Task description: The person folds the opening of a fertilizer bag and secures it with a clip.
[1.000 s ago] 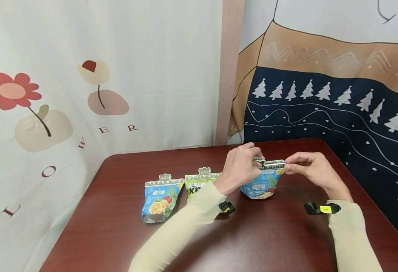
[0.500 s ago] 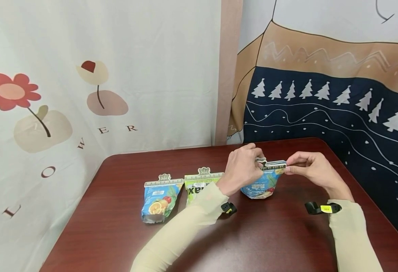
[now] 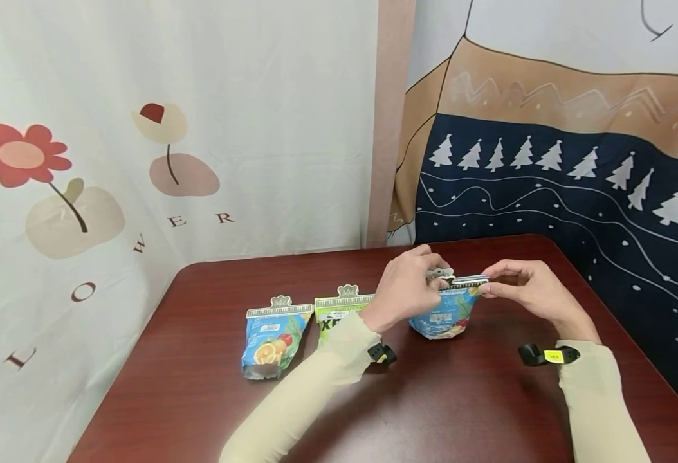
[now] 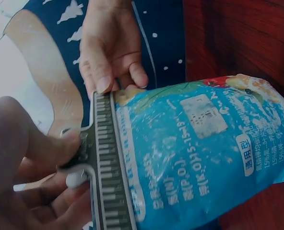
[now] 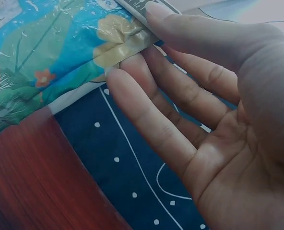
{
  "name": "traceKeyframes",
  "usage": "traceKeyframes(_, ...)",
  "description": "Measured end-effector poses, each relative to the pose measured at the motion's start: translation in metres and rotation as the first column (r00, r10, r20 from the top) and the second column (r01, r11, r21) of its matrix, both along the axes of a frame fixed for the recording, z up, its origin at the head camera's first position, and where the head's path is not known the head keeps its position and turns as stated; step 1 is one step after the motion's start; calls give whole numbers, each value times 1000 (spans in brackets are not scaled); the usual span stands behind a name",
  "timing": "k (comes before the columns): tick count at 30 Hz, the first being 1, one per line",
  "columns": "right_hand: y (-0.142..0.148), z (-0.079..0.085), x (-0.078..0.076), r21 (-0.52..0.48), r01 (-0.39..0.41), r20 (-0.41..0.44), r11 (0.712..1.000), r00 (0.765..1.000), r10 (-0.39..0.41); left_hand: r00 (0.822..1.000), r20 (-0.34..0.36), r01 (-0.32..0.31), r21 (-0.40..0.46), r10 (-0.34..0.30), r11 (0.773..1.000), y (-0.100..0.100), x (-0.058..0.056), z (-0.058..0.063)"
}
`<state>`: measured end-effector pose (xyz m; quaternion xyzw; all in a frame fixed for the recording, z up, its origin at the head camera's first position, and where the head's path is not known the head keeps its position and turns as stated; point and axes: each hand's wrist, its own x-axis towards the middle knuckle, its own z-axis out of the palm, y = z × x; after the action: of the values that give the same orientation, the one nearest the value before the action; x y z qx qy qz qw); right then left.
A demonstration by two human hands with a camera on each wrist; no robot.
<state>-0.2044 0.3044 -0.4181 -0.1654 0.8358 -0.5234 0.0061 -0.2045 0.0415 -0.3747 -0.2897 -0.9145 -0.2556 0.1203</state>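
A blue bag (image 3: 444, 315) with fruit printed on it sits on the table, a ruler-marked bag clip (image 3: 471, 281) along its top edge. My left hand (image 3: 406, 283) pinches the clip's raised handle between thumb and fingers. At the other end, my right hand (image 3: 524, 283) grips the clip and the bag's corner. In the left wrist view the ruler strip of the clip (image 4: 111, 163) crosses the top of the bag (image 4: 195, 148). The right wrist view shows the right thumb (image 5: 180, 26) on the clip's end, with the other fingers behind the bag.
Left of the hands, another blue fruit bag (image 3: 272, 344) lies on the dark red table (image 3: 455, 405), closed by a similar clip (image 3: 281, 310). Beside it is a green bag (image 3: 330, 321) with its own clip (image 3: 347, 297), partly hidden by the left arm. Curtains hang behind the table.
My left hand has shifted slightly left and more of the clip's handle shows. The right fingertips have moved slightly left, further over the clip's end. The bag stays in place.
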Motion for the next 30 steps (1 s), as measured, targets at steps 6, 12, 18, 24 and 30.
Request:
traceKeyframes(6, 0, -1, -1, 10, 10, 4, 1000, 1000, -10, 984, 135, 95, 164, -117, 982, -19, -7, -7)
traceKeyframes(12, 0, -3, -1, 11, 15, 11, 1000, 1000, -15, 973, 199, 54, 297, -117, 953, -39, -6, -26)
traceKeyframes(18, -1, -2, -1, 30, 42, 21, 999, 999, -42, 958, 282, -85, 436, -46, 896, -53, 1, -39)
traceKeyframes(24, -1, -1, -1, 19, 42, 25, 999, 999, -42, 949, 314, -176, 494, 14, 851, -55, 8, -49)
traceKeyframes(30, -4, -2, -2, 32, 53, -5, 998, 999, -53, 945, 326, -201, 525, 23, 827, -56, 7, -57)
